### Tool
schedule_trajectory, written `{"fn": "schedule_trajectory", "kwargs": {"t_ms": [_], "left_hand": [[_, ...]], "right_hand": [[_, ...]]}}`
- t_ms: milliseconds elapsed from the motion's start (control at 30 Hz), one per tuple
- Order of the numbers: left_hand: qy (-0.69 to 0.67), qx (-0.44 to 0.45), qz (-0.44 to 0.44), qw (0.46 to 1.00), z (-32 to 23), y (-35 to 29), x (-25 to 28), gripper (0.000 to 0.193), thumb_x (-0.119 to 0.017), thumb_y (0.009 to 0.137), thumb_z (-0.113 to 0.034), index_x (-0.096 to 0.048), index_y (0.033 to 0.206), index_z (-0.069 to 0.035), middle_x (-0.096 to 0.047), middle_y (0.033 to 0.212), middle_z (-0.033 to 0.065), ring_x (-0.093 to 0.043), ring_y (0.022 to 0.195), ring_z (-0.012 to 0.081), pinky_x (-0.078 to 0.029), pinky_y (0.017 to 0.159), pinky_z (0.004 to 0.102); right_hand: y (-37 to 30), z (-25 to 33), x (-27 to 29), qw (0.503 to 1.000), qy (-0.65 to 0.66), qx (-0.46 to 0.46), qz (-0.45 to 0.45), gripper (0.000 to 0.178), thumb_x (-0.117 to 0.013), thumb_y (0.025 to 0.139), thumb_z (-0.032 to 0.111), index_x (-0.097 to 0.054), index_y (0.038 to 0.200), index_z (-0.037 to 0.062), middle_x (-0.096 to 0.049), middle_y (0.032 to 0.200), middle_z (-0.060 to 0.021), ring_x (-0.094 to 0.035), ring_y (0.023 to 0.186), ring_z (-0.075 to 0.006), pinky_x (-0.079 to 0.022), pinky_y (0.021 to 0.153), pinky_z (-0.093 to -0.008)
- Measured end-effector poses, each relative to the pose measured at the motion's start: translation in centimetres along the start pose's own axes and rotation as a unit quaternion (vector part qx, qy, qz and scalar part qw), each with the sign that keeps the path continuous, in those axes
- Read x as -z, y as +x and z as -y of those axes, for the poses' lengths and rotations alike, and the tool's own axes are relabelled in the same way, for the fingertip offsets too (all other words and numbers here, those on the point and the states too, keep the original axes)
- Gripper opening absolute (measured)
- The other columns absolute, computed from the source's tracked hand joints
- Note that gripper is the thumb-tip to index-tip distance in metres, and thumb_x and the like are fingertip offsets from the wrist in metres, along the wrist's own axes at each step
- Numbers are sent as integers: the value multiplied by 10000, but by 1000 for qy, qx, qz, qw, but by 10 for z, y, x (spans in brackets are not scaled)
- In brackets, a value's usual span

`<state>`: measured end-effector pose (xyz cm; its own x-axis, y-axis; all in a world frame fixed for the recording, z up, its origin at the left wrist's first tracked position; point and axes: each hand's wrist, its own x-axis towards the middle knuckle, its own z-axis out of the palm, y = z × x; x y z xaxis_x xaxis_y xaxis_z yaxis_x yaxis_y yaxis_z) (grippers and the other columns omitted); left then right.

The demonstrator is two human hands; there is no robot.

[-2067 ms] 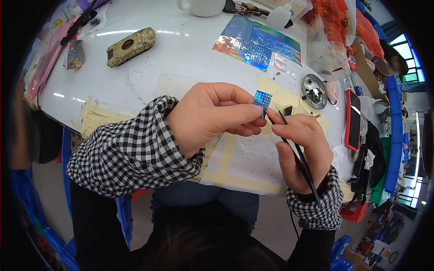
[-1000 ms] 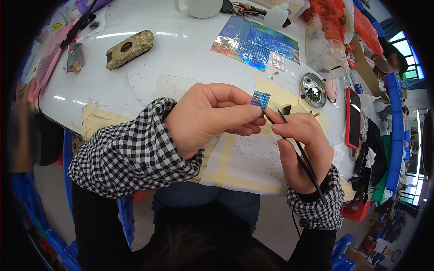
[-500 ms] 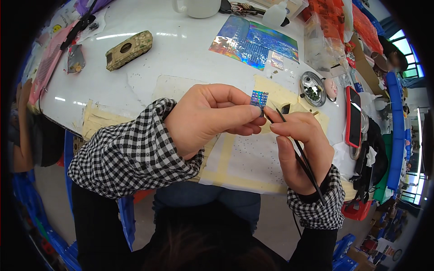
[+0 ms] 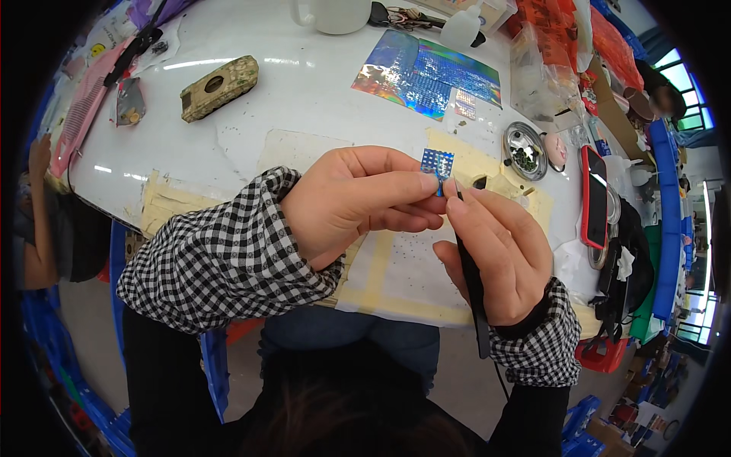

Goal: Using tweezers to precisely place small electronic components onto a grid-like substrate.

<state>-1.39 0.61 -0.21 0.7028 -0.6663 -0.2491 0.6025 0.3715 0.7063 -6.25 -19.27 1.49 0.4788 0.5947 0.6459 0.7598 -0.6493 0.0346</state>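
Between thumb and fingers, my left hand (image 4: 362, 194) pinches a small blue shiny sticker sheet (image 4: 437, 161) with rows of tiny square marks. My right hand (image 4: 502, 247) comes in from the right, its fingertips at the sheet's lower edge. Black tweezers (image 4: 471, 286) lie along its fingers, tips up beside the sheet and tail hanging toward me. Whether the tips touch the sheet is hidden. Below both hands lies white paper (image 4: 415, 266) edged with cream tape and dotted with tiny specks.
Larger holographic sheets (image 4: 415, 72) lie beyond my hands. A camouflage-patterned case (image 4: 219, 87) sits far left. To the right are a round metal dish (image 4: 525, 169) with dark green bits and a red-cased phone (image 4: 595, 198). A white mug (image 4: 343, 15) stands at the back.
My right hand has turned and its fingers have closed up toward the sheet. The tweezers' tail has swung left and now points more steeply down. The left hand has barely moved.
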Motion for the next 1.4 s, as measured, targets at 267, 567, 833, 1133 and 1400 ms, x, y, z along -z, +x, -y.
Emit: {"fn": "schedule_trajectory", "kwargs": {"t_ms": [267, 567, 833, 1133, 1400], "left_hand": [[8, -3, 3, 1000, 1, 1, 0, 120, -606, 894, -155, -630, 936, -45, -656, 897, 42, -641, 811, 105, -536, 760, 225], [19, -3, -7, 1000, 2, 1, 0, 128, -603, 895, -156, -631, 944, -40, -657, 896, 44, -640, 819, 107, -534, 762, 226], [22, -6, -7, 1000, 2, 1, 0, 137, -600, 896, -152, -630, 959, -33, -660, 894, 50, -642, 820, 112, -534, 764, 238], [66, -31, -33, 997, -3, 3, 4, 157, -602, 895, -165, -624, 969, -29, -677, 929, 94, -659, 857, 142, -528, 773, 231], [106, -75, -62, 990, -3, 4, 5, 175, -598, 901, -181, -624, 991, -34, -681, 937, 97, -664, 858, 134, -528, 775, 213]], "right_hand": [[4, 5, 8, 994, -100, 40, 34, 283, -659, 835, 196, -659, 1017, -21, -666, 891, -110, -636, 817, -214, -561, 676, -311], [4, 5, 9, 992, -110, 54, 36, 250, -657, 835, 203, -685, 994, 12, -636, 846, -76, -622, 776, -193, -563, 677, -312], [4, 4, 10, 994, -89, 46, 42, 273, -679, 813, 205, -684, 1010, 16, -636, 867, -78, -621, 796, -201, -563, 676, -314], [-2, 2, 16, 998, 4, 12, 55, 358, -735, 738, 185, -666, 1043, 10, -634, 876, -85, -618, 783, -224, -555, 661, -315], [-28, 12, 21, 981, 114, -38, 152, 349, -736, 708, 152, -651, 1013, 6, -648, 921, -122, -635, 778, -251, -534, 642, -314]]}}
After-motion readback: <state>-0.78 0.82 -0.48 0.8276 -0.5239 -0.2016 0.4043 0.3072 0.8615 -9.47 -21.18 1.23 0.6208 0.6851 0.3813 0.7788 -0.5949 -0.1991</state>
